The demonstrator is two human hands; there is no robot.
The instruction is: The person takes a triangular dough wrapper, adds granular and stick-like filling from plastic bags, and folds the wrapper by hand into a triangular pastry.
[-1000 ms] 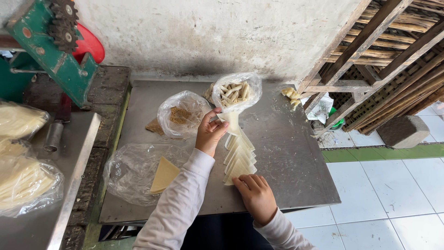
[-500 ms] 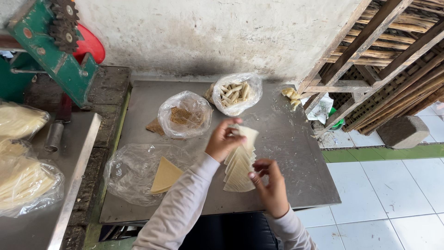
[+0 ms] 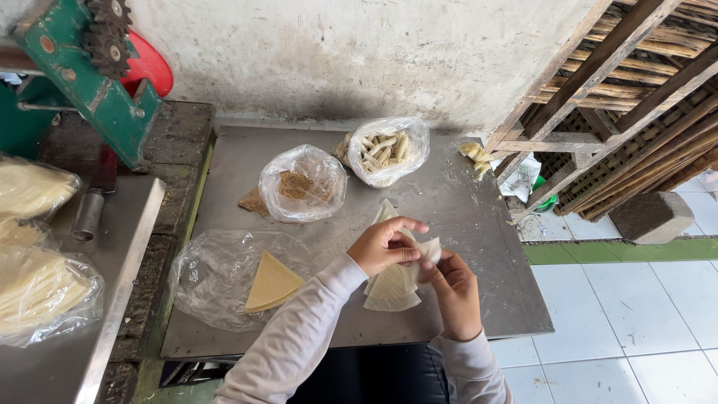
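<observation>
Far left, clear bags of pale sheets (image 3: 34,247) lie on a side bench, close to the green geared machine (image 3: 90,75), likely the roller they come off. Moving onto the steel worktop (image 3: 479,217), a flattened clear bag (image 3: 217,277) sits at the near left corner with a yellow triangular stack (image 3: 271,283) lying on it, the plastic apparently there to keep the sheets off the metal and within easy reach. Behind it a small clear bag (image 3: 303,183), mouth rolled open, holds brown crumbly filling (image 3: 295,185), open so a pinch can be taken. Next along, another open clear bag (image 3: 387,150) stands near the wall, packed with pale rolled sticks (image 3: 383,148), parked at the back out of the working zone. No labels or print show on any bag; all are plain and transparent. Now the centre: the left hand (image 3: 385,245) is closed in a pinch on a thin pale wrapper (image 3: 428,251), lifted just above the fanned pile of wrappers (image 3: 389,288) on the worktop. The right hand (image 3: 452,292) comes up from below, fingers curled onto the same wrapper, so both grip it between them, probably to fold it. Further right, yellow scraps (image 3: 475,153) sit at the worktop's far corner, beside the wooden racks (image 3: 628,97), and a stone block (image 3: 652,217) rests on the tiled floor.
</observation>
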